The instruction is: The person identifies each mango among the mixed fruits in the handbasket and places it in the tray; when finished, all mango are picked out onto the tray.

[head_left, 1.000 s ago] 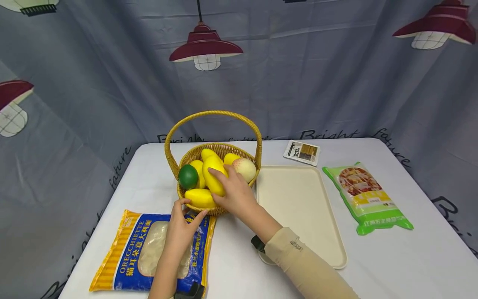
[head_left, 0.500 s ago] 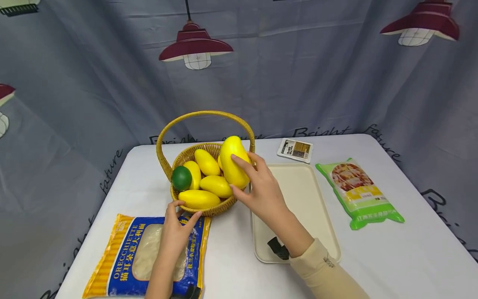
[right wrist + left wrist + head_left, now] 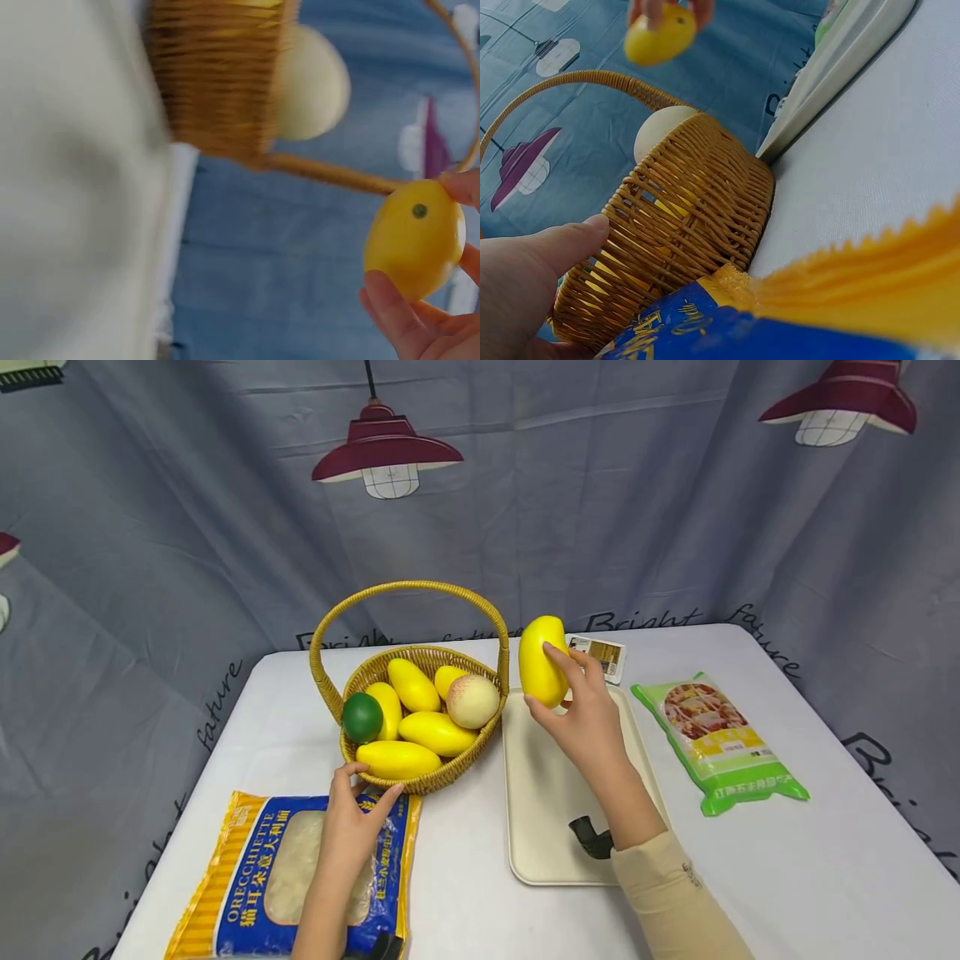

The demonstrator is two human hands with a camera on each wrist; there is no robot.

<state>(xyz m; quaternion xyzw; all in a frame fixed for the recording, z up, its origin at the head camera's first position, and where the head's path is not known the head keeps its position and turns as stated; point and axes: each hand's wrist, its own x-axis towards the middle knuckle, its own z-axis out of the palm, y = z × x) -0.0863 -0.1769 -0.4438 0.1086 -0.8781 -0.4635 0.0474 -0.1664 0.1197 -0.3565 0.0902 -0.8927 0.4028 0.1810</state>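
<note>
A yellow mango (image 3: 542, 662) is held up over the far end of the beige tray (image 3: 517, 827), between the thumb and fingers of my right hand (image 3: 588, 718). Its stem end shows in the right wrist view. To the left stands a wicker basket (image 3: 450, 770) with a tall handle. My left hand (image 3: 352, 818) holds its near rim, thumb (image 3: 570, 244) against the outer weave; some fingers are hidden. Inside lie several yellow mangoes (image 3: 437, 733), a dark green round fruit (image 3: 362, 718) and a pale, pink-flecked peach (image 3: 472, 701).
A blue and orange bag of orecchiette pasta (image 3: 300, 868) lies under my left forearm, in front of the basket. Right of the tray is a green food bag (image 3: 720, 743). A small white packet (image 3: 611, 657) lies behind the tray, partly covered by my right hand.
My right hand has lifted the mango out of the basket and carried it right, over the tray, uncovering the peach. My left hand has stayed at the basket's rim.
</note>
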